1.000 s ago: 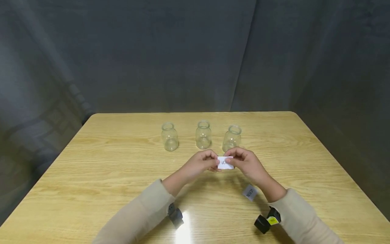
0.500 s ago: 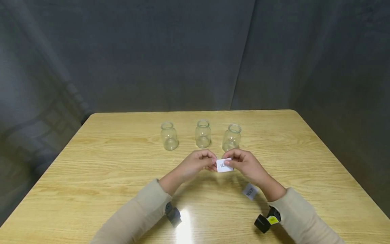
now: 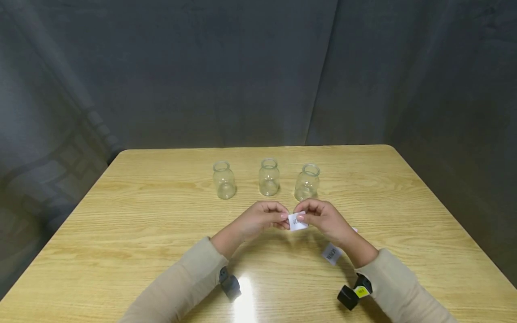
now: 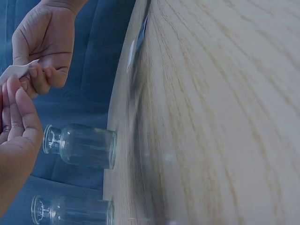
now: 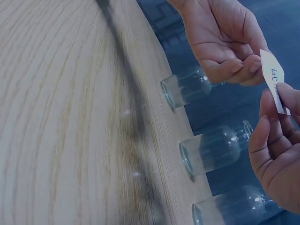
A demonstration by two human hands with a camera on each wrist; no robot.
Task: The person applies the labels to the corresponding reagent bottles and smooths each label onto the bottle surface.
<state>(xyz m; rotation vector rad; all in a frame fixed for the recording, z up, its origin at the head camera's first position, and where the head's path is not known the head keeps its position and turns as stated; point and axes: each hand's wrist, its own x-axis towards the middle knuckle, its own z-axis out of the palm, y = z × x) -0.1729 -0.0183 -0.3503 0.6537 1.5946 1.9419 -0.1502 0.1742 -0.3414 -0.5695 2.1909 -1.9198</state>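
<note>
The white printed label (image 3: 295,225), clamped by left hand (image 3: 260,220) at nine o'clock and right hand (image 3: 327,220) at three, might be creased by uneven tugging.

Three clear glass jars (image 3: 269,181) are stood upright in a row on the wood-grained table (image 3: 161,215), and a printed paper label (image 3: 332,254) is laid nearer the front.

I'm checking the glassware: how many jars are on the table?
3, in a row: left jar, middle jar, and right jar just beyond the right hand.
</note>
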